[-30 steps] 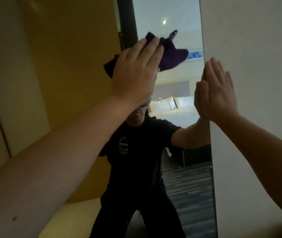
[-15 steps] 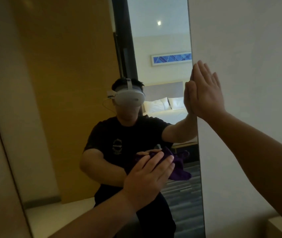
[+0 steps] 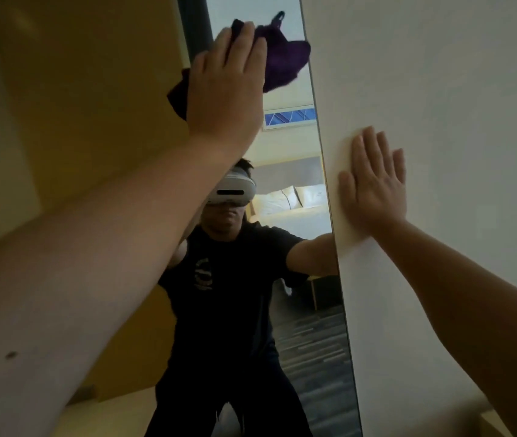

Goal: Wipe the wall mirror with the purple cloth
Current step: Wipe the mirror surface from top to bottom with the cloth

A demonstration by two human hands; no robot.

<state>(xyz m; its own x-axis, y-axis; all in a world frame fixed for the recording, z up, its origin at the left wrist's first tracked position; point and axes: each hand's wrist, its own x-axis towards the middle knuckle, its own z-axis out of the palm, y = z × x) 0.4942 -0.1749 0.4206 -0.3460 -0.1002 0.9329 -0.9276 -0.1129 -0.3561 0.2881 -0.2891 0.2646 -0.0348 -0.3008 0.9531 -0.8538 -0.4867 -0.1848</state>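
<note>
Left forearm (image 3: 71,279): I see it cross the near view, hiding much of the mirror (image 3: 301,310).
Right hand (image 3: 373,184): fingers spread, palm flat on the white wall (image 3: 439,89) beside the mirror's edge.
Left hand (image 3: 228,86): fingers extended, pressing the purple cloth (image 3: 285,61) against the upper glass.
Purple cloth: bunched under my palm, spilling right and left.

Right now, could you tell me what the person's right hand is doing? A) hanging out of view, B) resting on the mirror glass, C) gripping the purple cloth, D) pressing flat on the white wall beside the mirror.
D: the right hand lies open and flat on the white wall, just right of the mirror edge, holding nothing.
</note>
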